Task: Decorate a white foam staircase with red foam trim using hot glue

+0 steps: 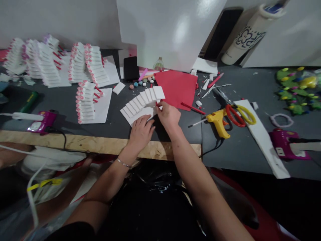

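Observation:
A row of white foam-board pieces (134,105) stands in a curved, stair-like line on a white base sheet (142,113) in front of me. My left hand (140,132) lies over the near edge of that sheet, fingers stretched out and holding nothing. At the sheet's right end my right hand (169,115) pinches a small red stick (157,104), mostly covered by the fingers. Behind it lies a red sheet (177,87). Another red stick (193,108) rests to the right of my right hand.
Similar white stepped models with pink ends (85,102) stand at left. A yellow glue gun (218,123), scissors (235,115) and a long white strip (263,144) lie at right. Purple power sockets (42,122) sit near the edge. A bottle (247,36) leans at the back.

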`<state>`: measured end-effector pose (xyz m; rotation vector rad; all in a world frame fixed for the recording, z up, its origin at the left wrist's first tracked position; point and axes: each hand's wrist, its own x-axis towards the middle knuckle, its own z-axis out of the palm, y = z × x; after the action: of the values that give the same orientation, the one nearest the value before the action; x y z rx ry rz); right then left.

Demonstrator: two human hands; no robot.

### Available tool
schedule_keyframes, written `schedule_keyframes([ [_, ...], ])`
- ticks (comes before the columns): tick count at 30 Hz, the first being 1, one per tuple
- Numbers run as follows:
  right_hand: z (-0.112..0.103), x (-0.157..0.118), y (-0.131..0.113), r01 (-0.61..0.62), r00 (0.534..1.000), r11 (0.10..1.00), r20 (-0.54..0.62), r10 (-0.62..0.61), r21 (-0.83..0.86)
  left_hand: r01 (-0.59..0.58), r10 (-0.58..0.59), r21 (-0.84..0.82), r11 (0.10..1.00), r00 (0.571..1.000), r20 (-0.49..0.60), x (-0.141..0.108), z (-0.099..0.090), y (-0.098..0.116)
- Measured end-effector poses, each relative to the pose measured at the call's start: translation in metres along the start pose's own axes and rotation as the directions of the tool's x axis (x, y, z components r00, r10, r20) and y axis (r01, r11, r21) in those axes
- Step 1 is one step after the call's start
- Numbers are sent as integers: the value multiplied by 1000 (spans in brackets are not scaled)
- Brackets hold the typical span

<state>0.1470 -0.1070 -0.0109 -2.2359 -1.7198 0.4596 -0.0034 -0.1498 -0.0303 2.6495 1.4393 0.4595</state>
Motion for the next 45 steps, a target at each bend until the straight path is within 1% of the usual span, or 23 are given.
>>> schedule_keyframes([
  [6, -32, -22, 10, 31, 1000, 995, 3, -30, -94, -10, 9, -9, 1000, 1000, -16, 1, 0, -4],
  [8, -40, -28, 17, 45, 999, 990, 23, -43, -131, -13, 13, -22, 1000, 1000, -28, 1, 0, -6],
  [10, -46, -31, 25, 40, 998, 985, 50, -32, -167, -19, 17, -41, 999, 999, -38, 2, 1, -7],
  [13, -51, -31, 39, -9, 998, 983, 67, 21, -184, -15, 13, -58, 998, 999, -44, 2, 3, -8],
  [15, -52, -30, 47, -28, 998, 989, 57, 37, -142, -9, 6, -63, 998, 998, -55, 2, 3, -8],
  [18, -51, -31, 52, 1, 998, 1000, 58, 0, -19, -11, 4, -75, 997, 996, -95, 1, 1, -7],
  [21, -45, -35, 49, 48, 993, 995, 100, -57, 87, -12, -3, -111, 994, 991, -136, 0, -5, -7],
  [25, -37, -38, 43, 117, 988, 974, 73, -134, 194, 9, -41, -155, 988, 978, -204, 0, -19, -7],
  [27, -36, -38, 41, 152, 980, 949, 83, -181, 275, 6, -55, -214, 977, 974, -220, 5, -25, -3],
  [29, -37, -38, 40, 183, 965, 921, 114, -235, 343, -7, -58, -300, 954, 977, -206, 12, -28, 3],
  [31, -39, -40, 37, 212, 951, 912, 143, -275, 350, 0, -71, -399, 917, 984, -165, 22, -26, 8],
  [35, -46, -47, 37, 263, 940, 945, 168, -297, 197, 53, -86, -571, 819, 996, -30, 37, -19, 15],
  [37, -55, -48, 48, 262, 950, 955, 133, -281, 141, 86, -101, -612, 786, 995, 10, 41, -17, 14],
  [39, -71, -45, 68, 200, 977, 974, 50, -206, 104, 112, -106, -613, 782, 993, 46, 43, -14, 11],
  [41, -90, -40, 96, 73, 995, 997, -76, -70, 29, 114, -79, -572, 813, 993, 85, 45, -11, 8],
  [42, -100, -37, 109, 12, 991, 1000, -130, -14, -19, 108, -64, -538, 836, 993, 100, 46, -10, 6],
  [44, -113, -30, 129, -46, 983, 991, -183, 23, -123, 96, -45, -469, 878, 992, 120, 48, -6, 5],
  [45, -116, -27, 135, -37, 983, 986, -185, 6, -165, 97, -46, -441, 892, 991, 126, 49, -4, 5],
])
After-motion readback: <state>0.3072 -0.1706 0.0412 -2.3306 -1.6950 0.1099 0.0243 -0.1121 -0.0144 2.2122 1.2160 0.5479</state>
